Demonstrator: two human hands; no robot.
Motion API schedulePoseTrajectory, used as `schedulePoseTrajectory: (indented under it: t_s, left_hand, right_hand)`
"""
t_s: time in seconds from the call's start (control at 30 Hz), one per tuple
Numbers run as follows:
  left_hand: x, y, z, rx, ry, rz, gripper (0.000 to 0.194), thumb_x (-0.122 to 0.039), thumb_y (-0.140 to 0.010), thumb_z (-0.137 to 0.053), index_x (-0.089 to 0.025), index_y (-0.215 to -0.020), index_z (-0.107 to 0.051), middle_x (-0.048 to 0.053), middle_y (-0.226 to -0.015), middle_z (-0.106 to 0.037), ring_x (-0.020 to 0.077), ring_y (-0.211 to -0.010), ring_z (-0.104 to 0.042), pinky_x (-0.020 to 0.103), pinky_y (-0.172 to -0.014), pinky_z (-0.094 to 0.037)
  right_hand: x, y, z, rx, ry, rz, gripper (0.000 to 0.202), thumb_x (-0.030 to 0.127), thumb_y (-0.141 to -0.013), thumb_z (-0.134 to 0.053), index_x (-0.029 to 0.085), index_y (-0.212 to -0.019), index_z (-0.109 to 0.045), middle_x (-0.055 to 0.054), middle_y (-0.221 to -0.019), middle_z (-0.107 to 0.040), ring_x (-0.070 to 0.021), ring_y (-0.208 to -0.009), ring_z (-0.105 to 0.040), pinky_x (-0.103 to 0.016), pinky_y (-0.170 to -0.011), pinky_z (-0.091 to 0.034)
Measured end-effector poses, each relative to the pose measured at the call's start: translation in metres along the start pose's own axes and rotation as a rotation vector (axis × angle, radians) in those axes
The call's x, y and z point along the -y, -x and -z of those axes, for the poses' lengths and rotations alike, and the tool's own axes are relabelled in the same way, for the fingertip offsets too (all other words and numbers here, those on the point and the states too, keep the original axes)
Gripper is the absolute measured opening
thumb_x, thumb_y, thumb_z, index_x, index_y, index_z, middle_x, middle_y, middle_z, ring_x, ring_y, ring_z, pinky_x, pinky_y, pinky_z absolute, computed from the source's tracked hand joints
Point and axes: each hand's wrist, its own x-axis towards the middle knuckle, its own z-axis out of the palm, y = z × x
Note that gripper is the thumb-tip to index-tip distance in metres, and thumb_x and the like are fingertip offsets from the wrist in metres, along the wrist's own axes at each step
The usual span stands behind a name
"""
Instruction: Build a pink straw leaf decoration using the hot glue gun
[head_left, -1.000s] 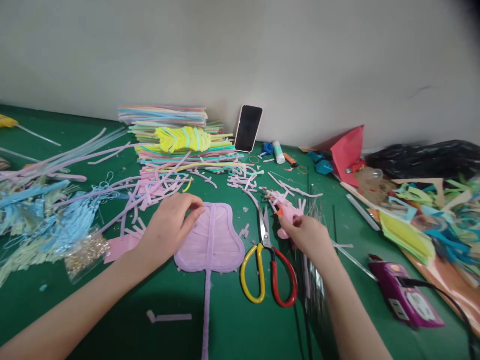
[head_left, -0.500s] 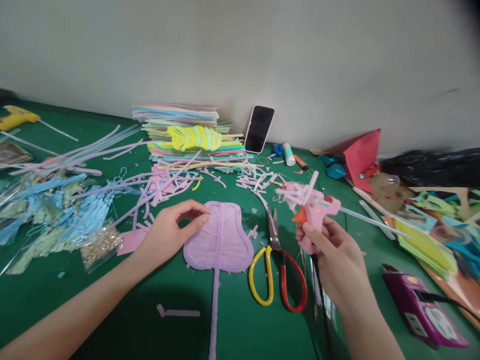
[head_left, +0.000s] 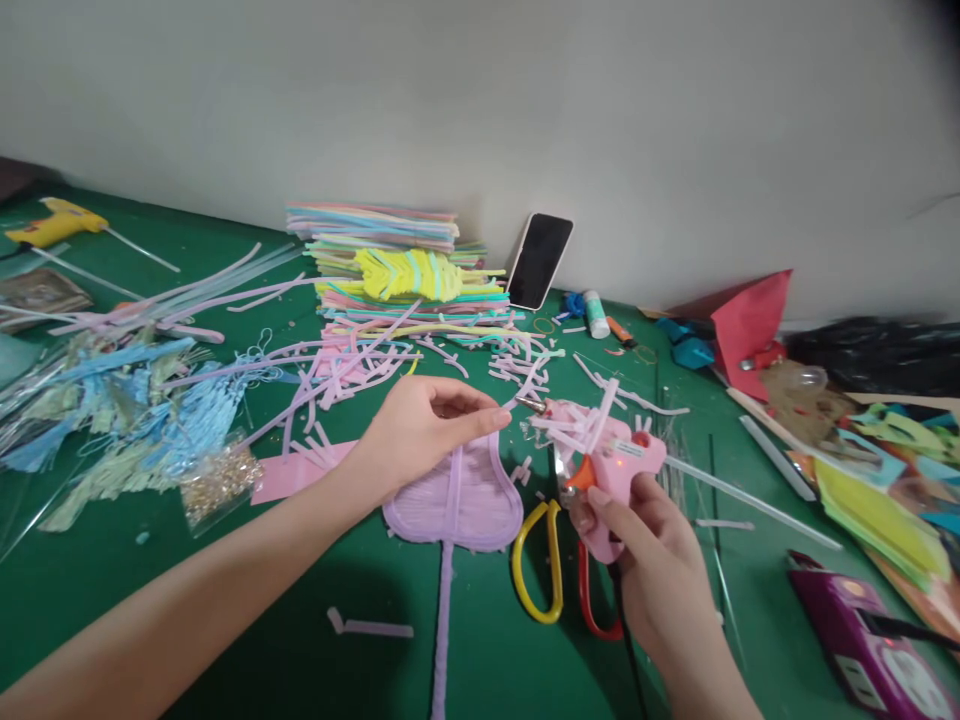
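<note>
The pink glue gun is being gripped in the closed right hand, its nozzle being pointed leftward, near the left hand. By the left, nearer hand the purple fan is being partly covered, its stem being aimed at the desk's near edge. Left thumb and forefinger are being held almost together, contents unclear.

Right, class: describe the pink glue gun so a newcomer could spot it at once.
Above the green table, find the person's right hand. It grips the pink glue gun, which partly hides the scissors. Its pink colour and orange trigger set it apart from the yellow glue gun, far left.
</note>
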Motion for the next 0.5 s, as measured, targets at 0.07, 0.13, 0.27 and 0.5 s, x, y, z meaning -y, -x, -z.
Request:
schedulePoseTrajectory:
  t_s: [0.07,0.13,0.27,0.5]
  left_hand:
    - [-0.002,0.0,-0.002,-0.012,0.001,0.005,0.02,-0.037,-0.073,-0.075,-0.017,-0.076,-0.074,0.002,-0.07,-0.072,0.012,-0.059,-0.06,0.022,-0.055,-0.046]
    - [-0.002,-0.001,-0.003,-0.029,-0.004,0.001,0.017,-0.033,-0.074,-0.072,-0.016,-0.075,-0.073,0.001,-0.068,-0.07,0.0109,-0.057,-0.058,0.022,-0.054,-0.045]
    - [0.004,-0.011,0.003,-0.05,-0.112,-0.053,0.018,-0.033,-0.076,-0.068,-0.016,-0.074,-0.072,0.002,-0.067,-0.07,0.0133,-0.061,-0.061,0.023,-0.057,-0.047]
    - [0.027,-0.064,0.029,-0.028,-0.655,-0.159,0.018,-0.033,-0.076,-0.068,-0.017,-0.077,-0.076,0.005,-0.077,-0.076,0.0201,-0.071,-0.068,0.03,-0.068,-0.049]
  right_hand:
    - [0.001,0.002,-0.003,-0.012,-0.007,-0.016,0.033,0.037,-0.068,-0.078,0.021,-0.082,-0.053,0.004,-0.059,-0.057,-0.0103,-0.055,-0.049,-0.02,-0.051,-0.039]
    - [0.002,0.003,-0.004,-0.012,-0.006,-0.027,0.033,0.037,-0.068,-0.078,0.021,-0.081,-0.052,0.004,-0.058,-0.056,-0.0106,-0.055,-0.048,-0.02,-0.05,-0.038]
    - [-0.001,-0.002,0.006,0.006,-0.011,-0.007,0.033,0.039,-0.068,-0.078,0.021,-0.078,-0.051,0.004,-0.058,-0.056,-0.0115,-0.055,-0.049,-0.022,-0.05,-0.039]
    - [0.007,-0.013,0.024,-0.219,0.342,0.044,0.037,0.046,-0.06,-0.081,0.019,-0.064,-0.055,0.003,-0.051,-0.052,-0.0107,-0.047,-0.044,-0.024,-0.043,-0.034]
